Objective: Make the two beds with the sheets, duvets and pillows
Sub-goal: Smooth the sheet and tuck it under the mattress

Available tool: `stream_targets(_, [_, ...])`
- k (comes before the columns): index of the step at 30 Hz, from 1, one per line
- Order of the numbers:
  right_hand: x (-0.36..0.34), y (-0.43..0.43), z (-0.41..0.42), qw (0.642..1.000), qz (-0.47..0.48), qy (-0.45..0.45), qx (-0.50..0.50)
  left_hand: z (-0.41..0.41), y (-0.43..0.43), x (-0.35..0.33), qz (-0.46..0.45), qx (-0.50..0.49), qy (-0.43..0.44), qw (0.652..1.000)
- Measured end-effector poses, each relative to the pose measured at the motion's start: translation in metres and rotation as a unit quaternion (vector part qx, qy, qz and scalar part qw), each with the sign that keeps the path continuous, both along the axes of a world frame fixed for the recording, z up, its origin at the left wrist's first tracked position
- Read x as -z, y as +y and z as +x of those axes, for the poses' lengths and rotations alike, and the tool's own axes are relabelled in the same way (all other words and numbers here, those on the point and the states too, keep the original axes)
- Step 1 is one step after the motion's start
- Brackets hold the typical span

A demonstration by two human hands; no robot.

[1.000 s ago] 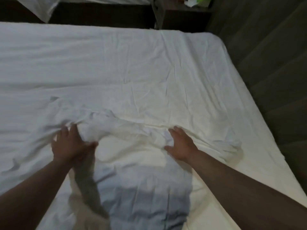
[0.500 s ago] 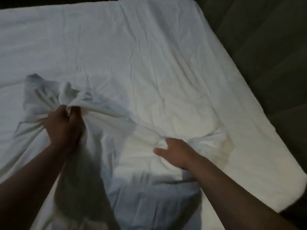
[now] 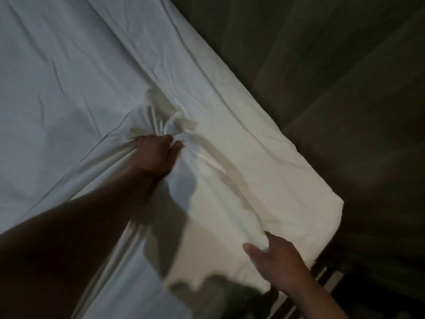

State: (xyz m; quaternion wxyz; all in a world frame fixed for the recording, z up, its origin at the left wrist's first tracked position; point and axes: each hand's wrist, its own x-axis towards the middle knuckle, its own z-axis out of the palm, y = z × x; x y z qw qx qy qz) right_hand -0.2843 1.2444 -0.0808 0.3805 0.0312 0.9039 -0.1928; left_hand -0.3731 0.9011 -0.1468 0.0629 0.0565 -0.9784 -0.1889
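A white sheet (image 3: 69, 77) covers the bed from the upper left to the corner at the right. My left hand (image 3: 157, 155) grips a gathered bunch of this sheet near the middle of the view, with folds radiating from the fist. My right hand (image 3: 276, 259) holds the sheet's edge near the bed's lower right corner, fingers curled round a small fold. Between my hands the cloth is lifted and rumpled. The mattress corner (image 3: 331, 203) is wrapped in white.
A dark floor or carpet (image 3: 345, 88) fills the right side beyond the bed's edge. Dark wooden slats of the bed frame (image 3: 322, 272) show under the mattress at the lower right.
The view has swung toward the bed's right corner. My left hand has carried its bunch of sheet rightward. My right hand has moved down toward the corner and taken the sheet's edge.
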Motion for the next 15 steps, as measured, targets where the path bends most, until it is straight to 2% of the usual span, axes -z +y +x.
stream_targets(2, [0.014,-0.005,-0.002,1.0,0.006,-0.025,0.0,0.006,-0.011,0.005,0.0,0.006,-0.009,1.0])
stream_targets(5, [0.015,-0.021,-0.012,0.999,-0.014,-0.045,0.006,0.026,-0.019,-0.014,0.048,-0.01,0.005,0.999])
stream_targets(8, [0.0,-0.06,-0.02,0.994,-0.096,0.058,0.012,0.091,-0.037,-0.032,0.074,-0.079,-0.005,0.994])
stream_targets(11, [-0.009,-0.127,-0.025,0.971,-0.12,0.18,-0.099,0.177,-0.065,-0.039,0.079,-0.182,-0.042,0.979])
stream_targets(15, [-0.01,-0.222,-0.018,0.922,-0.112,0.219,-0.298,0.282,-0.087,-0.031,0.056,-0.284,-0.105,0.951])
